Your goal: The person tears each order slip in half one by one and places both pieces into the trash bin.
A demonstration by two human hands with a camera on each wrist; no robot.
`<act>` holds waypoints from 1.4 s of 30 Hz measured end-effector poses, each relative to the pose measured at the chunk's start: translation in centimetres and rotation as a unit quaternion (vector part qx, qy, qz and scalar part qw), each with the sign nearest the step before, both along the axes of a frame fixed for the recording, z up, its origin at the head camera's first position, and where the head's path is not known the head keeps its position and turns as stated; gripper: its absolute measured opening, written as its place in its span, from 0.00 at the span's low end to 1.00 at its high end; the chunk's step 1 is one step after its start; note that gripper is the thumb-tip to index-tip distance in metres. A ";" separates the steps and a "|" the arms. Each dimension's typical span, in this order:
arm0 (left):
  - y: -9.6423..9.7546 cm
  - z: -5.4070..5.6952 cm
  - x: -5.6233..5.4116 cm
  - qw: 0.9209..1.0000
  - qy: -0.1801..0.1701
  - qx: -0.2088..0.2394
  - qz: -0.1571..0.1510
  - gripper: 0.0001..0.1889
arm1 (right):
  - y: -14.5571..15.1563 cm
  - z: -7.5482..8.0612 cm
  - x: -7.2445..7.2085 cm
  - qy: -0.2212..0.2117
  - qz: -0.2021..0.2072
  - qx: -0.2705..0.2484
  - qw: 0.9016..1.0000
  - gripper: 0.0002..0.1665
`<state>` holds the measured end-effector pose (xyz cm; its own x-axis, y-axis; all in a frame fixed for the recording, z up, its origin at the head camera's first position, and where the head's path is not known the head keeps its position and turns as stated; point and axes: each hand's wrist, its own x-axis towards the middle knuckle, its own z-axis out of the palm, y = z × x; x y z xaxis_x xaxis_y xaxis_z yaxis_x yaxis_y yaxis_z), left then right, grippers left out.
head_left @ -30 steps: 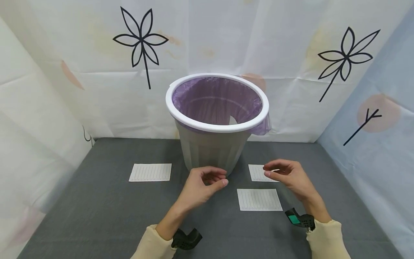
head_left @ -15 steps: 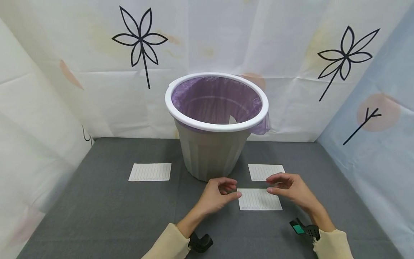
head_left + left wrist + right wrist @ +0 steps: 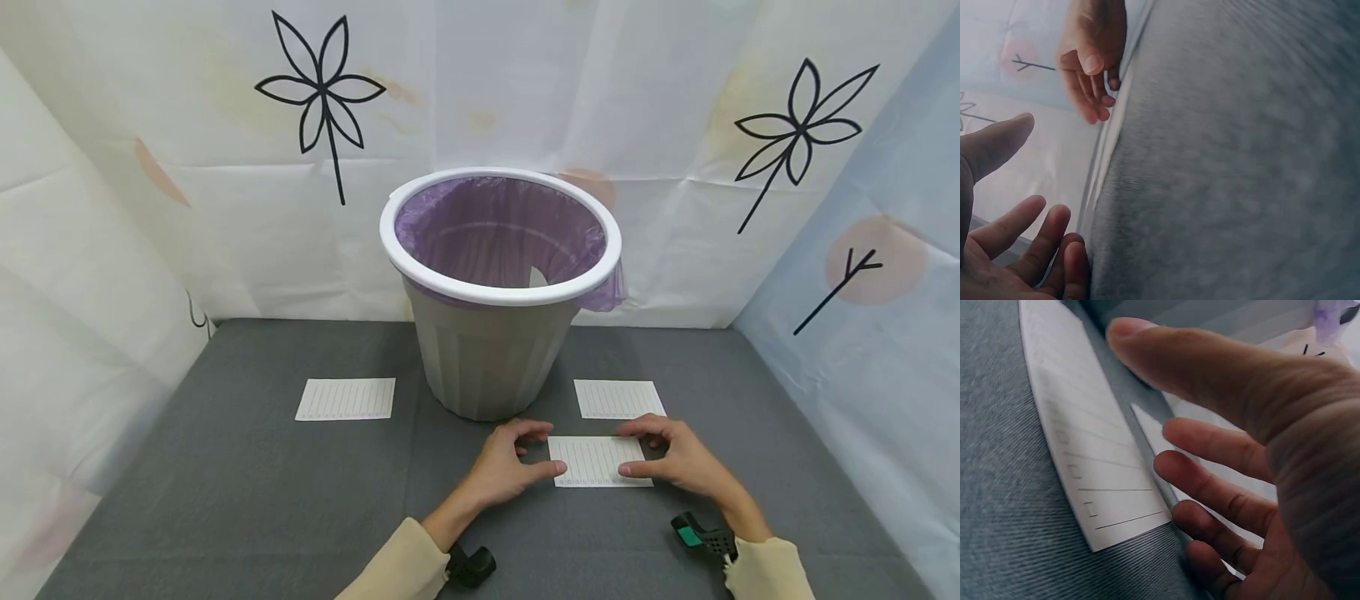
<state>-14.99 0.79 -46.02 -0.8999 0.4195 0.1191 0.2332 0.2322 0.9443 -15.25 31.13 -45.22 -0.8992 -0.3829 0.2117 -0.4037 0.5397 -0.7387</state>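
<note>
A lined white sheet of paper [image 3: 594,463] lies flat on the grey cloth in front of the bin. My left hand [image 3: 501,467] is at its left edge, thumb and fingers spread apart and pinching nothing. At the sheet's right side is my right hand [image 3: 681,457], its thumb over the paper and its fingers apart. In the right wrist view the sheet [image 3: 1088,453] lies flat beside my spread fingers; whether they touch it I cannot tell. A second lined sheet [image 3: 617,400] lies just behind, and a third [image 3: 345,400] is off to the left.
A beige waste bin [image 3: 487,358] with a white rim [image 3: 495,295] stands at the back middle, lined with a purple bag [image 3: 480,225]. A small white piece [image 3: 537,277] shows inside it. Printed white cloth walls [image 3: 480,100] enclose the back and sides.
My left hand has moved right and nearer, from before the bin to the near sheet. My right hand has come nearer, off the far right sheet to the near one. The sheets stay put.
</note>
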 end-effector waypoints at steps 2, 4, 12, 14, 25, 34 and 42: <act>0.1 -0.3 0.0 1.000 0.011 -0.011 0.006 0.29 | -0.1 -0.2 -0.1 0.013 0.013 0.011 1.000 0.27; 0.2 -0.5 -0.1 1.000 0.019 -0.022 0.011 0.30 | -0.2 -0.3 0.0 0.015 0.020 0.016 1.000 0.28; 0.4 -0.9 0.0 0.998 0.026 -0.060 0.019 0.34 | -0.5 -0.5 0.2 0.022 0.020 0.039 0.999 0.33; 0.4 -1.0 0.1 0.997 0.029 -0.074 0.022 0.34 | -0.7 -0.6 0.2 0.033 0.017 0.048 0.998 0.34; 0.5 -0.8 0.4 0.989 0.044 -0.141 0.029 0.35 | -1.9 -0.5 0.5 0.023 0.031 0.055 0.998 0.37; 0.4 -0.8 0.5 0.984 0.067 -0.166 0.018 0.28 | -3.0 -0.6 0.7 0.029 0.035 0.056 0.997 0.32; 0.5 -0.8 0.5 0.990 0.060 -0.122 0.023 0.14 | -3.5 -0.4 0.5 -0.014 0.064 -0.022 0.998 0.15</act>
<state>-14.47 1.26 -46.83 -0.9043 0.4075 0.1271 0.3244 0.4624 0.8252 -14.78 27.63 -45.58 -0.8495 -0.4858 0.2058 -0.4460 0.4526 -0.7722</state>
